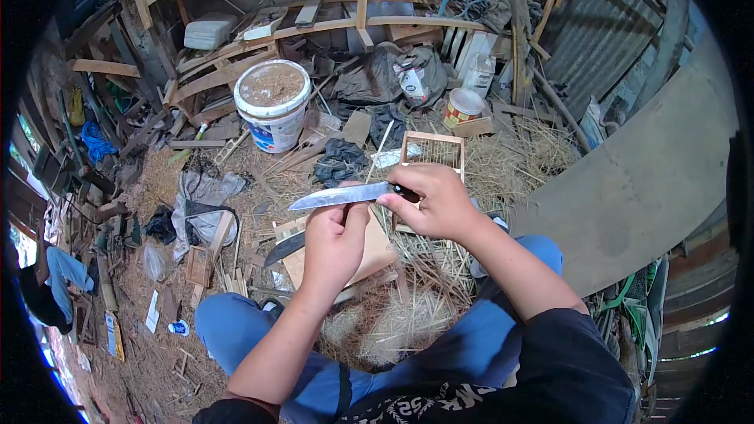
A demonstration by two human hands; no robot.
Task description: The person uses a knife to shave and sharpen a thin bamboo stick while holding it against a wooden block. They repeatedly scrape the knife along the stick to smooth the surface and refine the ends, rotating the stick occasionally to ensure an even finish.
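My right hand (428, 200) is closed around the black handle (406, 193) of a knife. Its broad steel blade (339, 195) points left, nearly level. Just below the blade, my left hand (336, 235) has its fingers curled and its thumb pressed in. Its fingertips are partly behind the blade, so what they hold, if anything, is hidden. Between my knees stands a low wooden stool (375, 255). A second, dark blade (284, 249) lies at its left edge. Beyond my hands rests a small wooden frame with thin slats (434, 147).
Straw and shavings (408, 322) cover the ground between my legs. A large white bucket (272, 106) stands ahead to the left, a smaller tub (465, 107) to the right. A big flat board (628, 188) leans at my right. Another person's jeans (71, 269) show at far left.
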